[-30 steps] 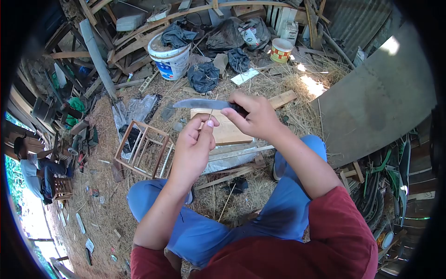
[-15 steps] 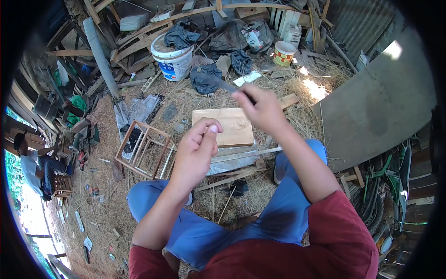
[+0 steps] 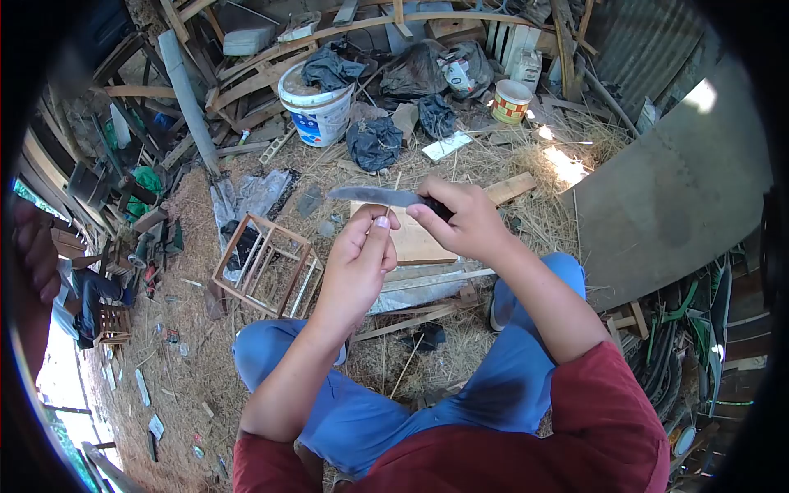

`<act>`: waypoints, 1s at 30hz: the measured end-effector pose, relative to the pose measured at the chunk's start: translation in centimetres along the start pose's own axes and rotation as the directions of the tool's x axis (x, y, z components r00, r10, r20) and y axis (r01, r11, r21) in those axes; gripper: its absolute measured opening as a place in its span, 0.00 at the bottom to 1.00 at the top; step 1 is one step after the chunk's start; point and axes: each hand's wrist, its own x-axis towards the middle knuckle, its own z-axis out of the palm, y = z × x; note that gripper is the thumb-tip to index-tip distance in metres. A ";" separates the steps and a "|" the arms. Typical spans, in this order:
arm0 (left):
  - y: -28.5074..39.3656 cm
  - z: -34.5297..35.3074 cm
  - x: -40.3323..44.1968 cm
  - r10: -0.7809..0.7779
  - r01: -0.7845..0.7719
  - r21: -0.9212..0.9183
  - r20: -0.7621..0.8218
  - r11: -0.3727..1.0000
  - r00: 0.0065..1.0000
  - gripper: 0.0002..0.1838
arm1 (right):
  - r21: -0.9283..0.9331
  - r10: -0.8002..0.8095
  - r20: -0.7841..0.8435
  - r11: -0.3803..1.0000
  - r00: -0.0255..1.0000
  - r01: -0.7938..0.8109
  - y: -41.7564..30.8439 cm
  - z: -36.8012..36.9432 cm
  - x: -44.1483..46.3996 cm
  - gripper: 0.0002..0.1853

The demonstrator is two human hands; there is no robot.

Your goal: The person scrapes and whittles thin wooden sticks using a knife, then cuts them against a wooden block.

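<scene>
My right hand (image 3: 467, 220) is closed around the dark handle of a knife (image 3: 368, 195), its blade pointing left. Between the thumb and fingers of my left hand (image 3: 360, 256) is a thin wooden stick (image 3: 398, 182), whose tip rises above the fingers. The blade lies across the stick just over my left fingertips; whether it cuts in cannot be made out. Below both hands a flat wooden board (image 3: 421, 240) rests in front of my knees, partly hidden by my left hand.
Left of the board lies a small wooden frame (image 3: 267, 267). A white bucket (image 3: 316, 119), black plastic bags (image 3: 374, 144) and a yellow-red pail (image 3: 511, 103) stand farther back. At right leans a large grey sheet (image 3: 657, 205). Another person's hand (image 3: 37, 255) shows at the left edge, near a seated person (image 3: 90, 296).
The knife, blurred earlier, has come down and left against the stick. My left hand keeps its pinch. Another person's hand has appeared at the left edge, and the view has shifted slightly.
</scene>
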 end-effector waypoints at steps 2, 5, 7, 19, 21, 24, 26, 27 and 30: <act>-0.2 -0.1 0.2 0.031 -0.031 0.037 0.001 0.999 1.000 0.12 | -0.049 -0.039 0.013 0.998 0.999 0.039 0.1 0.0 0.1 0.16; -0.2 -0.1 0.1 0.033 -0.032 0.089 -0.015 0.996 0.999 0.12 | -0.088 -0.054 0.004 0.995 0.999 0.054 0.3 0.0 0.2 0.16; -0.9 -0.2 0.2 0.057 -0.057 0.099 0.007 0.993 0.998 0.12 | -0.085 -0.062 -0.085 0.995 0.995 0.054 0.3 -0.1 0.4 0.16; -1.0 0.3 0.3 0.102 -0.099 0.107 -0.018 0.989 0.995 0.10 | 0.001 0.091 -0.135 0.996 0.987 -0.092 0.7 -1.4 0.6 0.17; -1.3 0.2 0.5 0.101 -0.099 0.104 -0.016 0.990 0.995 0.10 | -0.070 -0.034 -0.034 0.997 0.999 0.031 0.1 -0.7 0.1 0.17; -1.4 0.2 0.5 0.108 -0.105 0.077 -0.027 0.991 0.994 0.10 | -0.096 -0.082 -0.015 0.992 0.997 0.080 -0.1 -0.2 0.0 0.17; -1.2 0.1 0.4 0.089 -0.085 0.101 -0.034 0.991 0.995 0.10 | -0.107 -0.107 0.003 0.989 0.994 0.107 -0.3 -0.1 0.2 0.18; -1.4 0.1 0.4 0.088 -0.084 0.102 -0.034 0.991 0.996 0.10 | -0.115 -0.100 0.007 0.988 0.995 0.100 -0.3 -0.2 0.2 0.18; -1.8 0.1 0.5 0.121 -0.112 0.144 -0.056 0.983 0.991 0.10 | -0.146 -0.082 0.010 0.986 0.997 0.083 -0.5 -0.4 0.2 0.18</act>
